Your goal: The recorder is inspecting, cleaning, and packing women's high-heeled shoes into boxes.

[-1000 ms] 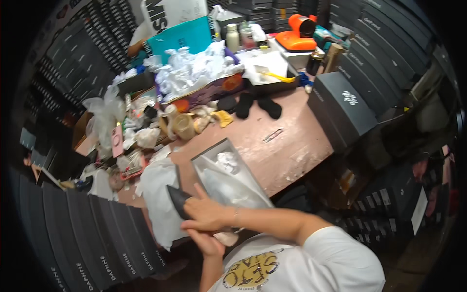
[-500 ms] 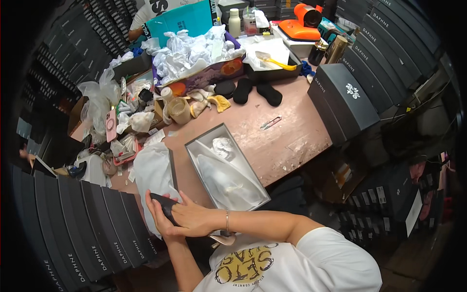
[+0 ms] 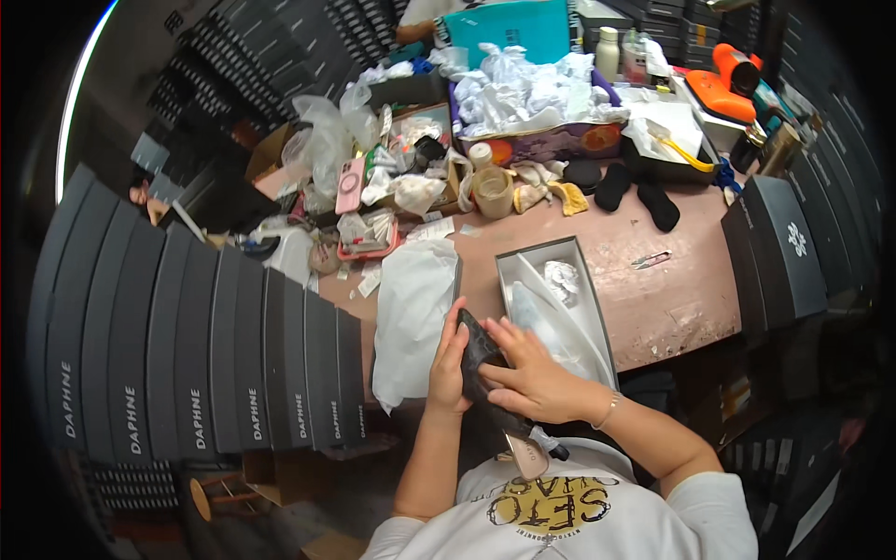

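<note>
Between my two hands is a black pointed shoe [image 3: 481, 353], its toe pointing up toward the table and its beige inner sole [image 3: 528, 455] showing at the heel end near my shirt. My left hand [image 3: 448, 373] wraps the shoe's left side, fingers along the toe. Across the upper and opening lies my right hand [image 3: 546, 381], its fingers bent onto the shoe and gripping it. Just beyond, an open grey shoe box [image 3: 602, 322] holds white tissue and a crumpled paper ball [image 3: 561, 282]. A white tissue sheet [image 3: 411, 308] covers a dark-edged box part left of it.
Dark shoe boxes [image 3: 187, 345] stand in a row at the left, more [image 3: 775, 252] at the right. Small thread snips [image 3: 651, 259] and black pads [image 3: 658, 205] lie on the pink table [image 3: 667, 317]. Behind are a carton of crumpled paper [image 3: 537, 93], a jar [image 3: 493, 193] and a yellow-handled brush [image 3: 686, 154].
The view has swung left, so the table appears farther right. My right hand has drawn back from over the shoe's toe, and more of the shoe and its beige inner sole now shows.
</note>
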Demonstrator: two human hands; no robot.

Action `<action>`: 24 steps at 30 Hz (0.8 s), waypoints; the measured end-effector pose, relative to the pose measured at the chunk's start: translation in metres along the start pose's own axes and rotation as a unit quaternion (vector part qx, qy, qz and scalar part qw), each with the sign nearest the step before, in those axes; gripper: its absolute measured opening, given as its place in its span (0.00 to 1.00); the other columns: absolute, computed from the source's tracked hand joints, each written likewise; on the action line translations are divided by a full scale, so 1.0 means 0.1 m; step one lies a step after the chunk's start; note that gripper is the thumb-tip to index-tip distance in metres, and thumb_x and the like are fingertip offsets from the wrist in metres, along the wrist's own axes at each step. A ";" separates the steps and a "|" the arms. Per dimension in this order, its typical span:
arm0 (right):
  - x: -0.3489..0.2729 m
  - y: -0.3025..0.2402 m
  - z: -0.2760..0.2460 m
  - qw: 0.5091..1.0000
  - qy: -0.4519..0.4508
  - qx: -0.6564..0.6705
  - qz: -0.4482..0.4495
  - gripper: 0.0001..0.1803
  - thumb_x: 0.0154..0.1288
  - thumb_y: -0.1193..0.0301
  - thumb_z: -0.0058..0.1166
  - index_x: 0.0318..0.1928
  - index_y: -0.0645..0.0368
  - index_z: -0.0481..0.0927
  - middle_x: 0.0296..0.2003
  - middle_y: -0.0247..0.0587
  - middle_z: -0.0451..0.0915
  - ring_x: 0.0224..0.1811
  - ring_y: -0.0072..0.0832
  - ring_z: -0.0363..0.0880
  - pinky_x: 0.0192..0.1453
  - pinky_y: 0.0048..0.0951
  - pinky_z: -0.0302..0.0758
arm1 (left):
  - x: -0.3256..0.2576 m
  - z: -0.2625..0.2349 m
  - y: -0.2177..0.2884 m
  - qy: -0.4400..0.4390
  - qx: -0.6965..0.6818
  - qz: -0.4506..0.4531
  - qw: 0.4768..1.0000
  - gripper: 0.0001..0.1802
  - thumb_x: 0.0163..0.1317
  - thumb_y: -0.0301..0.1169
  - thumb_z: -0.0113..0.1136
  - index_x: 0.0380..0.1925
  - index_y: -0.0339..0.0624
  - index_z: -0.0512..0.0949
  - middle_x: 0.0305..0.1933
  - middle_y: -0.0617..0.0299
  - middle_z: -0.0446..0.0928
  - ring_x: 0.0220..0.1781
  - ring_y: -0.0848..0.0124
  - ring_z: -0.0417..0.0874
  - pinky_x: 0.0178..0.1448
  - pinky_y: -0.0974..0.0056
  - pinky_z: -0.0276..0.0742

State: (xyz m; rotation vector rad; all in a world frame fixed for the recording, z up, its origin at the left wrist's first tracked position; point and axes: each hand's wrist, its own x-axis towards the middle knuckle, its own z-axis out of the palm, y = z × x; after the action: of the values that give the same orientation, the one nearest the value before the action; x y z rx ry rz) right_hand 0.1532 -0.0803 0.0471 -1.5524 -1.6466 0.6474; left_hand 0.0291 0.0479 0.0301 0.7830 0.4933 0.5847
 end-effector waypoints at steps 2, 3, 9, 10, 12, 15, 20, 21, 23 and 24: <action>0.16 0.16 0.09 0.998 -0.058 -0.005 0.023 0.31 0.70 0.48 0.41 0.54 0.64 0.76 0.73 0.65 0.30 0.75 0.62 0.29 0.72 0.64 0.33 | -0.01 0.00 -0.03 -0.001 0.008 0.013 1.000 0.28 0.73 0.39 0.42 0.69 0.47 0.52 0.56 0.50 0.70 0.57 0.59 0.76 0.60 0.54 0.74; 0.27 0.17 0.15 0.999 -0.036 0.017 0.031 0.33 0.70 0.47 0.40 0.52 0.67 0.76 0.73 0.65 0.30 0.75 0.61 0.29 0.72 0.64 0.34 | 0.00 0.01 -0.04 0.026 0.010 0.023 0.999 0.28 0.73 0.39 0.41 0.69 0.47 0.53 0.58 0.51 0.69 0.58 0.60 0.75 0.61 0.55 0.73; 0.56 0.13 0.63 0.997 0.000 -0.013 0.074 0.43 0.69 0.40 0.34 0.53 0.75 0.75 0.73 0.64 0.32 0.76 0.58 0.29 0.72 0.64 0.33 | -0.09 -0.06 -0.05 0.130 0.046 0.060 0.989 0.26 0.74 0.43 0.40 0.68 0.49 0.53 0.58 0.54 0.67 0.56 0.65 0.73 0.59 0.59 0.72; 0.60 0.07 0.54 0.996 -0.025 -0.031 0.075 0.47 0.68 0.38 0.34 0.46 0.81 0.78 0.73 0.64 0.35 0.76 0.57 0.30 0.71 0.65 0.33 | -0.14 -0.09 -0.06 0.136 0.053 0.058 0.988 0.26 0.74 0.43 0.40 0.68 0.49 0.53 0.56 0.54 0.68 0.55 0.65 0.74 0.58 0.60 0.73; 0.56 0.03 0.59 0.997 0.000 -0.051 0.066 0.48 0.67 0.38 0.34 0.45 0.83 0.76 0.73 0.64 0.36 0.76 0.56 0.30 0.71 0.65 0.33 | -0.21 -0.11 -0.05 0.141 0.064 0.059 0.986 0.26 0.75 0.42 0.40 0.68 0.50 0.52 0.51 0.56 0.70 0.52 0.66 0.74 0.56 0.61 0.73; 0.53 0.13 0.62 0.995 0.036 -0.084 0.035 0.48 0.68 0.38 0.34 0.36 0.81 0.80 0.73 0.62 0.39 0.76 0.56 0.32 0.70 0.67 0.34 | -0.20 -0.04 -0.09 0.152 0.067 0.058 0.984 0.25 0.75 0.42 0.39 0.68 0.50 0.51 0.48 0.56 0.70 0.51 0.67 0.74 0.54 0.62 0.74; 0.48 0.13 0.60 0.999 0.019 0.026 -0.001 0.44 0.67 0.39 0.38 0.31 0.77 0.82 0.73 0.60 0.40 0.76 0.57 0.34 0.70 0.69 0.36 | -0.28 0.06 -0.09 0.145 0.042 0.089 0.985 0.24 0.75 0.42 0.37 0.68 0.50 0.54 0.54 0.54 0.72 0.55 0.65 0.75 0.59 0.60 0.73; 0.42 0.11 0.53 0.998 0.041 0.014 -0.042 0.43 0.67 0.39 0.39 0.30 0.76 0.82 0.73 0.60 0.40 0.76 0.58 0.35 0.70 0.69 0.36 | -0.28 0.11 -0.05 0.114 0.059 0.106 0.986 0.25 0.76 0.41 0.35 0.69 0.48 0.54 0.61 0.51 0.68 0.61 0.63 0.72 0.64 0.59 0.69; 0.30 0.03 0.44 0.995 0.037 -0.015 -0.093 0.42 0.66 0.40 0.41 0.29 0.76 0.81 0.73 0.59 0.40 0.76 0.58 0.34 0.70 0.69 0.36 | -0.25 0.02 -0.06 0.087 0.082 0.086 0.989 0.25 0.76 0.41 0.34 0.69 0.47 0.54 0.64 0.51 0.66 0.64 0.64 0.70 0.66 0.61 0.67; 0.25 -0.01 0.40 0.994 0.012 -0.036 -0.107 0.41 0.66 0.41 0.42 0.28 0.76 0.81 0.73 0.60 0.39 0.76 0.58 0.34 0.70 0.69 0.35 | -0.21 -0.07 -0.02 0.086 0.097 0.050 0.990 0.26 0.76 0.42 0.33 0.69 0.46 0.54 0.63 0.52 0.66 0.63 0.65 0.71 0.66 0.62 0.67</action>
State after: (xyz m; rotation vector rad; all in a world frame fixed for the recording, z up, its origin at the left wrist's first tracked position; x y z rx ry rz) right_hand 0.1213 -0.0506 0.0299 -1.4019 -1.8056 0.4583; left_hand 0.0100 0.0361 0.0281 0.9519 0.6789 0.7084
